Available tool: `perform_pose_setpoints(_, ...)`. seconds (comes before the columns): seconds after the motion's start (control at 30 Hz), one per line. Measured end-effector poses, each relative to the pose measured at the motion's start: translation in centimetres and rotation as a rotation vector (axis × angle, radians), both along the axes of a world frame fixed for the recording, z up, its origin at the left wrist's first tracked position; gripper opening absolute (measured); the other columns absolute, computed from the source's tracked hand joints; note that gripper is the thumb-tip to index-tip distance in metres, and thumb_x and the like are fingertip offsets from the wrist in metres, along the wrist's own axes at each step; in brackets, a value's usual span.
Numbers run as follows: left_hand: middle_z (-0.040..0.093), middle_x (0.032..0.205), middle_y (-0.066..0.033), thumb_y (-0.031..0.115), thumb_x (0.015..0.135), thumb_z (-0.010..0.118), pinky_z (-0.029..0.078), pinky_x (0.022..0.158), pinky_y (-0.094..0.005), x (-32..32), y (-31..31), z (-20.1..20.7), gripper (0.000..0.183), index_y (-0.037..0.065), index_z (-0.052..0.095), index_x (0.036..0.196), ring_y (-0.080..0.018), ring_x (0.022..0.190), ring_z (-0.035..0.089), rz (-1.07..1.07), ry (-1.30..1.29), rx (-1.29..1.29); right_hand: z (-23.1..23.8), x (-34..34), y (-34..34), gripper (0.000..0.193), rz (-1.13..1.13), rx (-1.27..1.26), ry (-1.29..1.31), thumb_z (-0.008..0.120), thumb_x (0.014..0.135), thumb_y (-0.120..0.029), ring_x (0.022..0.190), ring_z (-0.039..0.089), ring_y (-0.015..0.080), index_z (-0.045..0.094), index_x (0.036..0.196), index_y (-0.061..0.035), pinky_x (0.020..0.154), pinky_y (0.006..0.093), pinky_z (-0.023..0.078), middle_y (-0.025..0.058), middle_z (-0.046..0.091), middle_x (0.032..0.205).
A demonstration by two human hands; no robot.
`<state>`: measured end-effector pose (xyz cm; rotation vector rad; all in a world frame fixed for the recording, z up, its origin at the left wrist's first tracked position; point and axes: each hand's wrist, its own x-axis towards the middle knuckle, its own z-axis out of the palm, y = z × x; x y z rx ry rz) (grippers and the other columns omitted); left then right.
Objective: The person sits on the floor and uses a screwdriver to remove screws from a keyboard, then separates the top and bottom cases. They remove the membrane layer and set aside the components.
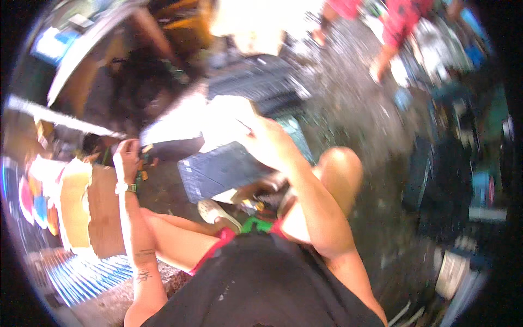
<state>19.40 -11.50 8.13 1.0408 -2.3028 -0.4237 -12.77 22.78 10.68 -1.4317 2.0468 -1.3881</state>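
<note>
My left hand [126, 158], a watch on its wrist, is raised at the left beside a torn brown cardboard box [92, 201]. Its fingers look curled together; whatever they may hold is too small and blurred to name. In front of my body, my right hand [269, 143] is bent over a flat, dark, rectangular panel [220, 170], possibly a piece of electronics. Its fingers are closed beside an overexposed white shape [223, 122], and glare hides what is in them. The panel sits tilted between my knees, above a pale clog [218, 214] on my foot.
Beyond the panel lies a black ridged case [253, 82] on dark, wet-looking ground [348, 109]. Another person's legs in red shorts [403, 22] are at the upper right. Dark objects [441, 174] are stacked along the right. Blue-and-white striped material [92, 275] lies below the box.
</note>
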Motion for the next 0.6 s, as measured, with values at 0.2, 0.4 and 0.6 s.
perform_pose_setpoints(0.2, 0.070, 0.085, -0.0072, 0.014, 0.093, 0.071, 0.051, 0.071, -0.0285, 0.2, 2.2, 2.6, 0.014, 0.000, 0.072, 0.099, -0.0130, 0.074, 0.063, 0.051, 0.166, 0.179, 1.7, 0.4, 1.7, 0.037, 0.036, 0.560, -0.059, 0.069, 0.095, -0.031, 0.098, 0.071, 0.0369, 0.067, 0.123, -0.0074, 0.086, 0.0443, 0.055, 0.0215, 0.072, 0.109)
perform_pose_setpoints(0.4, 0.066, 0.079, -0.0048, 0.011, 0.094, 0.070, 0.048, 0.066, -0.0271, -0.8, 4.4, 5.8, 0.013, 0.000, 0.072, 0.101, -0.0103, 0.070, 0.058, -0.014, 0.237, 0.116, -1.7, -0.7, 2.5, 0.036, 0.071, 0.460, 0.023, 0.072, 0.095, -0.030, 0.088, 0.071, 0.0277, 0.068, 0.121, -0.0049, 0.081, 0.0395, 0.055, 0.0169, 0.074, 0.101)
perform_pose_setpoints(0.6, 0.073, 0.094, -0.0134, 0.012, 0.092, 0.067, 0.056, 0.074, -0.0351, -0.7, 5.7, 6.4, 0.016, 0.003, 0.073, 0.105, -0.0235, 0.084, 0.072, 0.084, 0.229, 0.199, -2.9, -3.2, 2.9, 0.036, -0.041, 0.543, -0.194, 0.071, 0.097, -0.025, 0.084, 0.067, 0.0183, 0.065, 0.123, -0.0013, 0.078, 0.0334, 0.054, 0.0114, 0.075, 0.103)
